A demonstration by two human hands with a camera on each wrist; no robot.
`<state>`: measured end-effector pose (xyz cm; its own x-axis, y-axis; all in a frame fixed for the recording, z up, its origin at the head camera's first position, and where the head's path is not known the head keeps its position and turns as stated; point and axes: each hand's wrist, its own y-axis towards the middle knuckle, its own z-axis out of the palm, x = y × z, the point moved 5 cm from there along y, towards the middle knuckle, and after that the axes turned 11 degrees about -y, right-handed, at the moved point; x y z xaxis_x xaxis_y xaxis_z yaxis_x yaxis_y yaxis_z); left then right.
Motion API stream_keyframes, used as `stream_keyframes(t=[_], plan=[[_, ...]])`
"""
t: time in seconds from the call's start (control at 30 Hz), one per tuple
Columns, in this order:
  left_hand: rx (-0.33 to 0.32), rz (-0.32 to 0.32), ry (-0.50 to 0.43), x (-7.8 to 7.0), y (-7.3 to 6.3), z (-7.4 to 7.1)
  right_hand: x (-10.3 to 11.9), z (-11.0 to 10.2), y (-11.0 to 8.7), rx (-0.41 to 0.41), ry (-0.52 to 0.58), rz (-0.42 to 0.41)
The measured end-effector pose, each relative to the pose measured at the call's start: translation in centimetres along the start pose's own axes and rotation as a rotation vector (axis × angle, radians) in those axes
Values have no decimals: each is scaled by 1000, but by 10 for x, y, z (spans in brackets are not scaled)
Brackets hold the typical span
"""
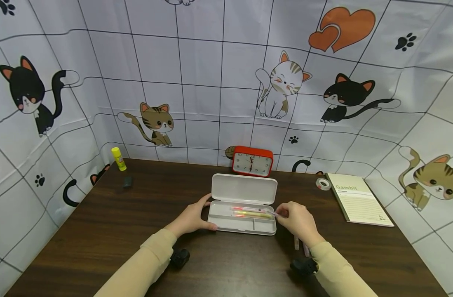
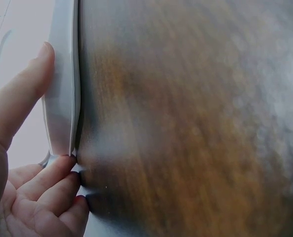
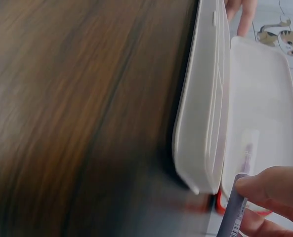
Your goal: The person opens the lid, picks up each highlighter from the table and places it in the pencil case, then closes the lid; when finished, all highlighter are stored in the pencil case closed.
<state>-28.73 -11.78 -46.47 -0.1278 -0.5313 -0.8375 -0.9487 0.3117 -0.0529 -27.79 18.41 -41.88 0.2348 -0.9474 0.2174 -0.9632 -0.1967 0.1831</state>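
Note:
A white pencil case lies with its lid tipped back on the dark table. Several pens, pink and yellow among them, lie in its back compartment. My left hand holds the case's left end, thumb at the front side and fingers round the corner; the left wrist view shows the thumb against the wall. At the right end, my right hand pinches a purple pen between thumb and fingers. In the head view that pen's end reaches over the case.
Two more pens lie partly under my right wrist. Behind the case stands a red alarm clock. A notepad and a tape roll are at the back right. A yellow glue stick and a small dark block stand back left.

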Motion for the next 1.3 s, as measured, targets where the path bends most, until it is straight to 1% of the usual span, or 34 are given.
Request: stream_keyframes(t=[0.17,0.47,0.63,0.7,0.8,0.97,1.07,1.3], plan=[[7,15,8,-1,-1,1,15,5,5,-18,16,-46],[1,15,4,-2,1,1,39,13,14,-8,6,-69],[1,13,0,-2,0,1,49,18,17,-24,-5,-112],[1,21,6,-2,0,1,52,20,19,-31,-15,-121],[3,17,5,-1,0,1,56,23,21,-36,-25,-129],[-1,10,-1,-1,0,1,64,21,23,-37,-8,-152],[1,19,-1,-2,-1,1,68,18,23,-41,7,-160],[-7,9,-3,0,0,1,67,15,23,-31,9,-128]])
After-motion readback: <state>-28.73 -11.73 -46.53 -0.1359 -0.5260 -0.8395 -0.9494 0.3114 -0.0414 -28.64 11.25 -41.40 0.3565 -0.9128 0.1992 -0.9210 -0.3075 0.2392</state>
